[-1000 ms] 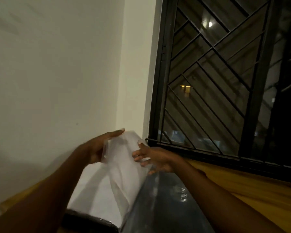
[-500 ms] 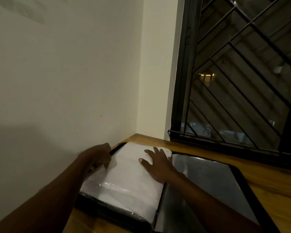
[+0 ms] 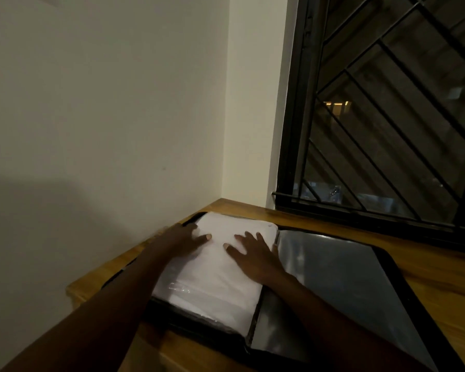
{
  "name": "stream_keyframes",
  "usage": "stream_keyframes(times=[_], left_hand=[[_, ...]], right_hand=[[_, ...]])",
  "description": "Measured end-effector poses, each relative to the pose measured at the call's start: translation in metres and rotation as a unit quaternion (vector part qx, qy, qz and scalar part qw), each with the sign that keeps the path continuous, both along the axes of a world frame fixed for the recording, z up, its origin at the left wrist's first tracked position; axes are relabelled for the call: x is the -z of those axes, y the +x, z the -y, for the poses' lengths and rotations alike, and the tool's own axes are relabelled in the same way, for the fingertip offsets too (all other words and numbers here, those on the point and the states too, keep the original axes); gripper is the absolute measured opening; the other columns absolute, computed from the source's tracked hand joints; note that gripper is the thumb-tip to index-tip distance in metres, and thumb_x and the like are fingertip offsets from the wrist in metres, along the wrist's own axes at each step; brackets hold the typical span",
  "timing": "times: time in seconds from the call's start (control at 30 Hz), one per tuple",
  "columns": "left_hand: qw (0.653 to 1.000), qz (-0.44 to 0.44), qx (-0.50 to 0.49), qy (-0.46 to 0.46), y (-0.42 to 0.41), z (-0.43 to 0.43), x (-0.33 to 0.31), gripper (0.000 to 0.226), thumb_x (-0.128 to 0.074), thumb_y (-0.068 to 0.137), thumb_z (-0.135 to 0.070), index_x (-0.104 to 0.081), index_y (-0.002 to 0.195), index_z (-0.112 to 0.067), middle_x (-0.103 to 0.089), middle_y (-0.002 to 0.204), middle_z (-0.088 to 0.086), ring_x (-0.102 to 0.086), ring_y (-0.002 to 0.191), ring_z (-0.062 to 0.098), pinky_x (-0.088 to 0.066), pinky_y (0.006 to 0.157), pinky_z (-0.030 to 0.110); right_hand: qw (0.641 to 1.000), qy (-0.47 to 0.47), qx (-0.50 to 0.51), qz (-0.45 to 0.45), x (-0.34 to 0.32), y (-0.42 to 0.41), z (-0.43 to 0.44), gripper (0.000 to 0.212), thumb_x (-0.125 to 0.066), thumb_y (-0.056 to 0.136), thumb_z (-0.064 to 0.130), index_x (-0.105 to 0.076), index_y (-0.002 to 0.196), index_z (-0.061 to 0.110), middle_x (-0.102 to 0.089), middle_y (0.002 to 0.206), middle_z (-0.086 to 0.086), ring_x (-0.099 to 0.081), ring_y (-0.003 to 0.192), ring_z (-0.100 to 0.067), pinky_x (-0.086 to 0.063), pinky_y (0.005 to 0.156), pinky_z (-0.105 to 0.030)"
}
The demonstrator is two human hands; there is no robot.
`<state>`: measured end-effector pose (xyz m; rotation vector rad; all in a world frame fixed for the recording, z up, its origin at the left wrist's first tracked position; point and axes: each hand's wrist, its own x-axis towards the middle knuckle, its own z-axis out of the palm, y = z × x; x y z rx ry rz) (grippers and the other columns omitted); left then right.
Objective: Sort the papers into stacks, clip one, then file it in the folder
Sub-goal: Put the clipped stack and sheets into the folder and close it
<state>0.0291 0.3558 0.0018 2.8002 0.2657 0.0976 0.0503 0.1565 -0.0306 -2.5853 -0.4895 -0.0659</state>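
Fingers (image 3: 199, 238) first: both sets are straight and a bit spread, lying flat on the papers (image 3: 212, 277), not curled round anything. The left hand (image 3: 183, 237) sits near the stack's far left corner. The right hand (image 3: 254, 255) is just beside it, closer to the spine, palm down like it's smoothing things out.

What's different: a second ago both hands had the white sheets lifted off the bench, held up in the air with the plastic leaf flopping. Half a second ago they were down, and now they're flat on the left half of the open folder (image 3: 414, 291). There's a shiny film over the near end, so I'd guess they're inside a sleeve. To me that means the filing step is basically done. All that's left is letting go and maybe shutting the cover. I can't make out a clip from here, it's too dim.

Direction-wise, the stack's long axis runs from the near edge of the bench (image 3: 440, 277) toward the far corner, where the wall (image 3: 118, 116) meets the window (image 3: 387, 116). It runs parallel to the spine, with the top end pointing at that corner. The folder lies along the bench's left edge, close to the wall, with its empty dark right leaf spread toward the window side.
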Motion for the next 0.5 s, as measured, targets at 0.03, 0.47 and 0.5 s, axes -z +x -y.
stream_keyframes(times=[0.03,0.47,0.5], left_hand=[[0.999,0.022,-0.025,0.0,-0.001,-0.006,-0.001,0.069,-0.04,0.094,-0.065,-0.038,0.147,-0.02,-0.042,0.146,0.018,-0.042,0.134,0.035,-0.035,0.11,0.04],[0.98,0.025,-0.18,-0.083,0.002,-0.049,0.01,0.075,-0.044,0.083,-0.075,-0.051,0.121,-0.011,-0.058,0.125,0.018,-0.053,0.116,0.04,-0.045,0.1,0.046],[0.976,0.029,-0.189,-0.101,0.001,-0.05,0.007,0.071,-0.047,0.088,-0.069,-0.054,0.122,-0.007,-0.059,0.126,0.019,-0.054,0.116,0.038,-0.045,0.099,0.041]], right_hand=[[0.994,0.112,0.015,0.014,0.0,0.0,0.004,0.06,-0.037,0.091,0.064,-0.04,0.141,0.031,-0.029,0.154,0.004,-0.022,0.143,-0.016,-0.017,0.115,-0.037],[0.912,0.389,0.117,0.051,0.005,0.0,0.017,0.029,-0.066,0.085,0.04,-0.062,0.108,0.023,-0.061,0.118,0.003,-0.056,0.108,-0.012,-0.045,0.087,-0.026],[0.918,0.377,0.115,0.051,0.005,0.0,0.017,0.029,-0.066,0.084,0.042,-0.061,0.107,0.025,-0.061,0.118,0.004,-0.055,0.109,-0.012,-0.046,0.089,-0.027]])
